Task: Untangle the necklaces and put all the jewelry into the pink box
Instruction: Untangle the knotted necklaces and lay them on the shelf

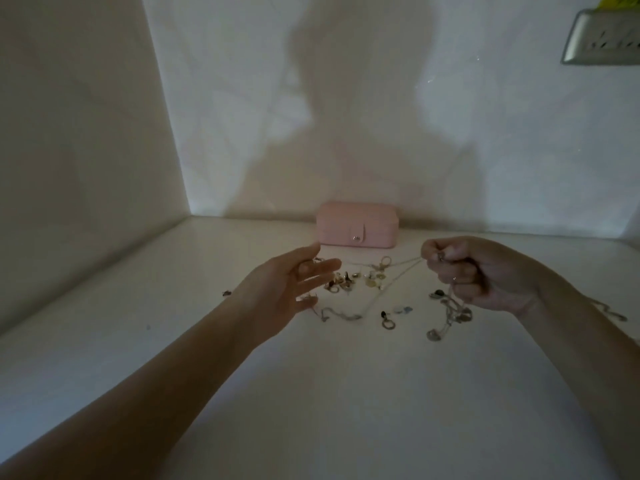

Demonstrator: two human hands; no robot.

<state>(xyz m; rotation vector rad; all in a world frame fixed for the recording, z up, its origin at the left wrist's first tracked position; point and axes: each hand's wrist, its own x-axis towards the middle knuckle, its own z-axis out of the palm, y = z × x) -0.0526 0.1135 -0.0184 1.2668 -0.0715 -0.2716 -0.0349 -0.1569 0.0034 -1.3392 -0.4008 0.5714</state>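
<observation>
A closed pink box (356,225) with a snap tab stands at the back of the white table, against the wall. In front of it lie scattered rings, earrings and pendants (349,280). My right hand (478,271) grips a bunch of tangled necklace chains (450,311); pendants dangle below the fist and one thin chain (391,282) runs from it down to the table on the left. My left hand (294,289) hovers with fingers spread over the left part of the jewelry and holds nothing that I can see.
A white wall meets the table (242,393) behind the box, and a side wall closes the left. One small piece (227,292) lies apart at the left. Another chain (613,313) lies beyond my right wrist. A grey holder (602,36) hangs top right.
</observation>
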